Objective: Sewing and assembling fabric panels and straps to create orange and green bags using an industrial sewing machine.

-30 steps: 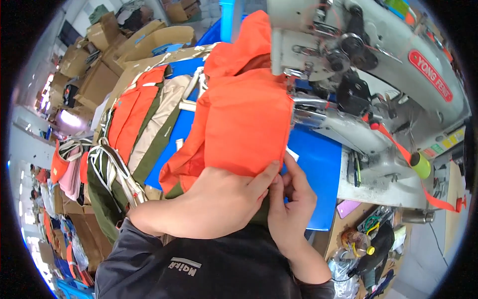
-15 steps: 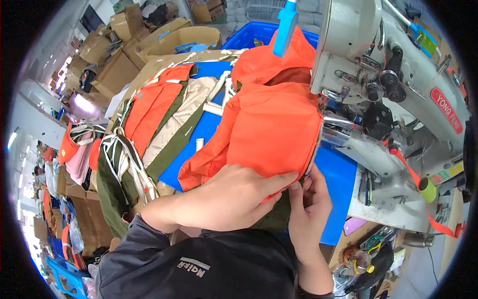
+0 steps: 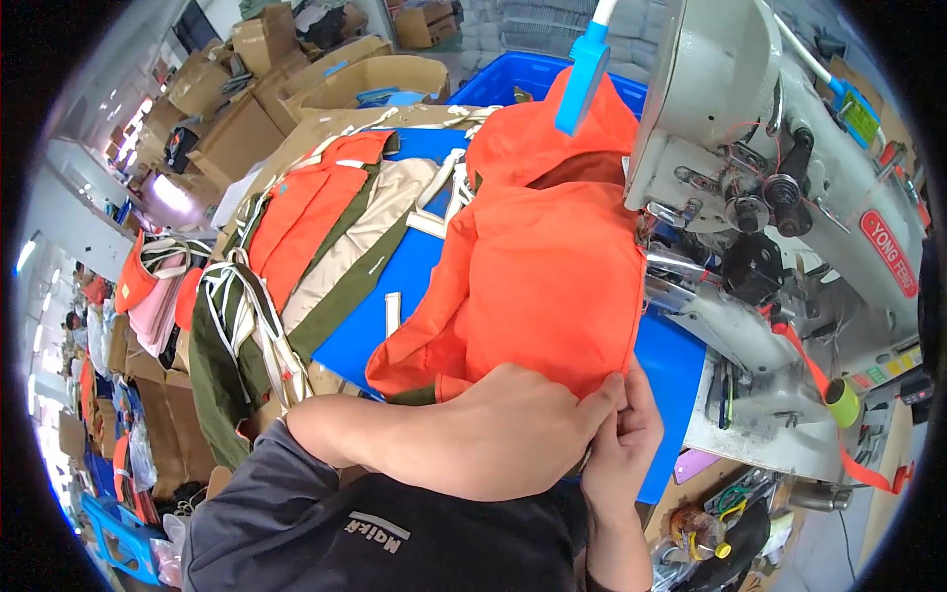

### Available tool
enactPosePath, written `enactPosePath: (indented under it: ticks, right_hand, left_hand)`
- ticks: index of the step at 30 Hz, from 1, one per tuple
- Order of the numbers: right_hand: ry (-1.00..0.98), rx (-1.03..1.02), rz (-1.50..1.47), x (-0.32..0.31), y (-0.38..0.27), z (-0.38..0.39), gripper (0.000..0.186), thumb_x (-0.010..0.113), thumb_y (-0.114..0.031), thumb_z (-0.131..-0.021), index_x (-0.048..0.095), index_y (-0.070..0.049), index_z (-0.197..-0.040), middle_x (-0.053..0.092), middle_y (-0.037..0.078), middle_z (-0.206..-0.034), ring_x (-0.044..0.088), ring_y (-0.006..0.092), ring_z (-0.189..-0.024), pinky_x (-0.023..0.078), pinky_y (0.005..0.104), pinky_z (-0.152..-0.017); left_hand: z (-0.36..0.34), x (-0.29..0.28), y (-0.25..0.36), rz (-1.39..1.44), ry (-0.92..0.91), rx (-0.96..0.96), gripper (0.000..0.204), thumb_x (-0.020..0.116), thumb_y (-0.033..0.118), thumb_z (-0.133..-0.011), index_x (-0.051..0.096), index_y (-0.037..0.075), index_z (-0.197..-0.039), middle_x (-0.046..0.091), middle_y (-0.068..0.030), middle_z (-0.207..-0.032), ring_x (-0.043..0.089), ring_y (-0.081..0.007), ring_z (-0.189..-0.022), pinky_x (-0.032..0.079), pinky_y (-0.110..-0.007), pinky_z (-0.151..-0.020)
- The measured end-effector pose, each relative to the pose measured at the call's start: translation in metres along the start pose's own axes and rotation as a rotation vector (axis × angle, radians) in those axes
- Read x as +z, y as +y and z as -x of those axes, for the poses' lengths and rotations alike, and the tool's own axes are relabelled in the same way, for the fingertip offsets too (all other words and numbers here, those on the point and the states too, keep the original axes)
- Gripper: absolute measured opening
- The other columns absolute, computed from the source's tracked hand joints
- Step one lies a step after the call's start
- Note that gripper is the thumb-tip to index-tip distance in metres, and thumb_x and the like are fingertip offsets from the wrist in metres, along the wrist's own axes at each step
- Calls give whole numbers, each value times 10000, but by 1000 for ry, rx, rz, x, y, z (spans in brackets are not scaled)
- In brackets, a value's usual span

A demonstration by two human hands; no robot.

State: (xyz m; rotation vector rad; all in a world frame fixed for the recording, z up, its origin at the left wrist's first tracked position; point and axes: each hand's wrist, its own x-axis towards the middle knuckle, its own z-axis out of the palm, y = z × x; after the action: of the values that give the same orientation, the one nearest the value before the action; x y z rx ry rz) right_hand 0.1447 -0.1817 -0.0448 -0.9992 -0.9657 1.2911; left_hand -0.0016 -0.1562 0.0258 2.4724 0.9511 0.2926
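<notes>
Orange fabric piece (image 3: pixel 552 286) draped over blue tabletop (image 3: pixel 681 365), near edge at six o'clock pinched by left hand (image 3: pixel 493 439) and right hand (image 3: pixel 617 444), both grips clamped on hem. Not yet under sewing machine (image 3: pixel 750 197) at three o'clock; stitching apparently undone. Finished-looking pieces (image 3: pixel 306 237) stacked at nine o'clock.

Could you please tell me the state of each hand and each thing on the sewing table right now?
left hand: fingers pinched on the orange fabric's near edge
right hand: fingers pinched on the same edge
orange fabric: bunched on the blue table, beside the machine
sewing machine: upright, orange thread loaded
fabric pile: stacked flat, straps loose
cardboard boxes: open
</notes>
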Motion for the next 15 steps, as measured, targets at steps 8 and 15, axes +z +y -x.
enactPosePath:
  ticks: [8,15]
  right_hand:
    - [-71,-43,-1,-5,-1,-18,435,461,38,-979,400,57,-1409,647,97,-1162,612,89,-979,469,219,-850]
    - [10,-42,-5,6,-7,-31,409,486,-118,-1018,443,55,-1387,649,86,-1175,603,71,-979,456,193,-843]
  left_hand:
    - [-10,2,-9,-113,109,12,544,586,86,-790,430,-156,-1251,621,-148,-630,638,-314,-546,454,-403,-447]
    - [-17,5,-6,-206,124,-35,573,583,116,-802,432,-151,-1286,611,-94,-627,609,-251,-498,432,-366,-422]
